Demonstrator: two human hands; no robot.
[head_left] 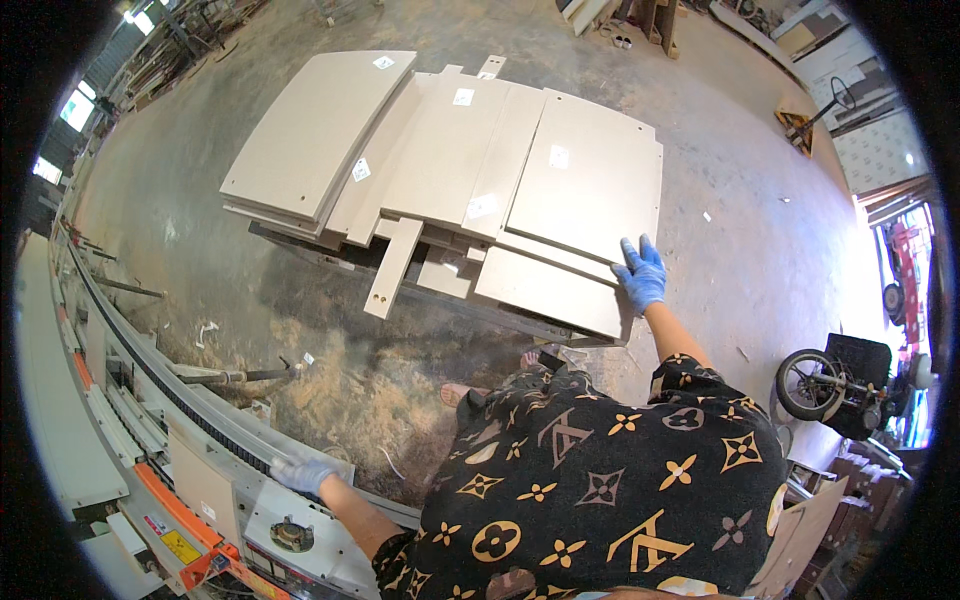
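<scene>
**Kid:** Black shirt with gold flowers (600, 500) is closest to us. Where are the hands?

**Helper:** Both wear blue gloves. The right hand (641, 272) reaches out with its fingers spread flat. It rests on the near right corner of the top board (585, 175). It presses there and is not closed around anything.

**Kid:** And the other one?

**Helper:** The left hand (303, 474) lies on the edge of the long machine (150, 420) at the left. Its fingers curl over the rim. I cannot tell if it really grips.

**Kid:** Where is the board?

**Helper:** On a messy pile of tan boards (440, 170). Their edges stick out every way, and one thin strip (392, 268) pokes toward us.

**Kid:** Is there room to move?

**Helper:** Lots of grey floor (760, 230) lies open right of the pile. Sawdust (350, 385) covers the ground between the pile and the machine. A small cart with a wheel (835, 385) stands far right.
</scene>
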